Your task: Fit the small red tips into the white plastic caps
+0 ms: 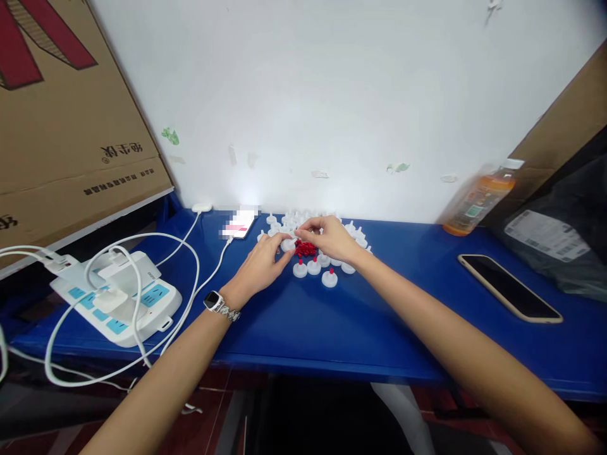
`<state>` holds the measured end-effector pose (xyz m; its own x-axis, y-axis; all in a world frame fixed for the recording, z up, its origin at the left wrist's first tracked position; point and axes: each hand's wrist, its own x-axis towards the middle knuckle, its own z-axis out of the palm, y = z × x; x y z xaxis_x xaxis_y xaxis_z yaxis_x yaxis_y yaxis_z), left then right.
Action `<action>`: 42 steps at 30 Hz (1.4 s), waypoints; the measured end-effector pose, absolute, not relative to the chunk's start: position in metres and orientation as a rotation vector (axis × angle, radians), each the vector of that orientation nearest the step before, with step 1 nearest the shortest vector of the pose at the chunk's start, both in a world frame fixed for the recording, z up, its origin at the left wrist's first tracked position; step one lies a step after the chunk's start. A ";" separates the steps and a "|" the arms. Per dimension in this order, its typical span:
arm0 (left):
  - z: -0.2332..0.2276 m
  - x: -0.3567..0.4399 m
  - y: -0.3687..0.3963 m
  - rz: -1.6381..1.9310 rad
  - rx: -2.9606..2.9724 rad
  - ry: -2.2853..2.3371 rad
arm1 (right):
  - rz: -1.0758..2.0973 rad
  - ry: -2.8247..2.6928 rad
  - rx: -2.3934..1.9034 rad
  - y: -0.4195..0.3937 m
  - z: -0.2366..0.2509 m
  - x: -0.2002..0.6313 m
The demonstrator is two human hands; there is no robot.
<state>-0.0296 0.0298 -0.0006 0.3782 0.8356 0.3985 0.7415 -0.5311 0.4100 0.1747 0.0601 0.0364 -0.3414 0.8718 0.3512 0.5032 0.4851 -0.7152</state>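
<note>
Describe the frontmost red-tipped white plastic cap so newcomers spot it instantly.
On the blue table, find the heap of small red pieces. Nearer the viewer stand three round white red-tipped caps; the target is rightmost, closest to the table's front edge.

Left wrist: squarish watch, dark face, pale casing; band silver-toned, chunky patterned links. Left forearm and right forearm bare to frame edge. Left hand, right hand ungloved.
</note>
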 end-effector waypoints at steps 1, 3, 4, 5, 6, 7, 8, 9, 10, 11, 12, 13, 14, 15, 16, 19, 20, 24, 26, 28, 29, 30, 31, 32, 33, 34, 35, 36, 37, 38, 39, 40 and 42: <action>-0.001 -0.031 0.029 0.850 2.479 1.443 | 0.586 -2.048 -1.169 0.062 0.034 0.178; 0.000 -0.035 0.028 0.820 2.494 1.483 | 0.408 -2.193 -1.257 0.067 0.031 0.183; 0.000 -0.036 0.027 0.787 2.500 1.497 | 0.314 -2.276 -1.293 0.068 0.029 0.185; 0.000 -0.036 0.026 0.750 2.507 1.506 | 0.232 -2.349 -1.319 0.069 0.028 0.187; 0.000 -0.036 0.026 0.715 2.515 1.513 | 0.167 -2.401 -1.336 0.069 0.028 0.187; 0.001 -0.036 0.025 0.688 2.524 1.515 | 0.123 -2.434 -1.344 0.069 0.027 0.187; 0.001 -0.036 0.025 0.673 2.533 1.513 | 0.094 -2.456 -1.344 0.069 0.027 0.186; 0.001 -0.035 0.025 0.667 2.542 1.511 | 0.072 -2.472 -1.341 0.069 0.027 0.185; 0.000 -0.034 0.025 0.667 2.548 1.510 | 0.050 -2.487 -1.338 0.069 0.027 0.184; 0.000 -0.034 0.025 0.669 2.552 1.510 | 0.030 -2.505 -1.334 0.069 0.027 0.182; 0.000 -0.034 0.025 0.664 2.558 1.504 | 0.013 -2.522 -1.331 0.069 0.027 0.181; 0.000 -0.033 0.025 0.657 2.566 1.498 | 0.000 -2.537 -1.329 0.070 0.027 0.179; 0.000 -0.033 0.026 0.650 2.573 1.493 | -0.007 -2.550 -1.327 0.072 0.026 0.178; 0.000 -0.033 0.026 0.642 2.577 1.490 | -0.011 -2.559 -1.326 0.073 0.026 0.178; -0.001 -0.033 0.026 0.637 2.576 1.490 | -0.012 -2.565 -1.322 0.074 0.025 0.177; 0.000 -0.033 0.025 0.631 2.560 1.500 | -0.017 -2.576 -1.310 0.077 0.025 0.176; 0.000 -0.033 0.025 0.627 2.557 1.499 | -0.015 -2.575 -1.304 0.077 0.026 0.176; 0.001 -0.032 0.024 0.634 2.558 1.493 | 0.100 -2.452 -1.224 0.074 0.029 0.179; 0.000 -0.032 0.024 0.646 2.557 1.487 | 0.287 -2.295 -1.158 0.070 0.030 0.182; 0.000 -0.031 0.024 0.669 2.555 1.473 | 0.538 -2.111 -1.090 0.063 0.031 0.185; 0.001 -0.031 0.024 0.682 2.550 1.464 | 0.662 -2.017 -1.058 0.060 0.030 0.186; 0.001 -0.030 0.023 0.698 2.540 1.456 | 0.770 -1.930 -1.029 0.057 0.029 0.186; 0.001 -0.030 0.022 0.715 2.528 1.448 | 0.854 -1.854 -1.001 0.053 0.028 0.186; 0.002 -0.029 0.021 0.730 2.518 1.439 | 0.917 -1.791 -0.975 0.051 0.027 0.185; 0.002 -0.028 0.020 0.740 2.512 1.431 | 0.967 -1.743 -0.950 0.048 0.026 0.184; 0.003 -0.027 0.019 0.749 2.512 1.424 | 1.003 -1.712 -0.929 0.046 0.024 0.182; 0.004 -0.026 0.018 0.755 2.519 1.415 | 1.032 -1.697 -0.908 0.044 0.023 0.181; 0.004 -0.025 0.017 0.753 2.532 1.399 | 1.059 -1.690 -0.888 0.042 0.023 0.179; 0.005 -0.024 0.015 0.743 2.546 1.381 | 1.086 -1.690 -0.872 0.040 0.023 0.177; 0.005 -0.023 0.014 0.729 2.560 1.365 | 1.114 -1.697 -0.860 0.039 0.023 0.176; 0.006 -0.022 0.013 0.714 2.571 1.348 | 1.139 -1.702 -0.852 0.037 0.023 0.175; 0.007 -0.022 0.013 0.701 2.581 1.334 | 1.165 -1.700 -0.846 0.035 0.024 0.174; 0.009 -0.021 0.011 0.689 2.593 1.320 | 1.210 -1.669 -0.839 0.033 0.025 0.174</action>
<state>-0.0211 0.0111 0.0086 0.5068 0.7962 0.3305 0.7266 -0.6009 0.3331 0.1739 0.0332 0.0247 -0.3804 0.8861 0.2649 0.0243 0.2959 -0.9549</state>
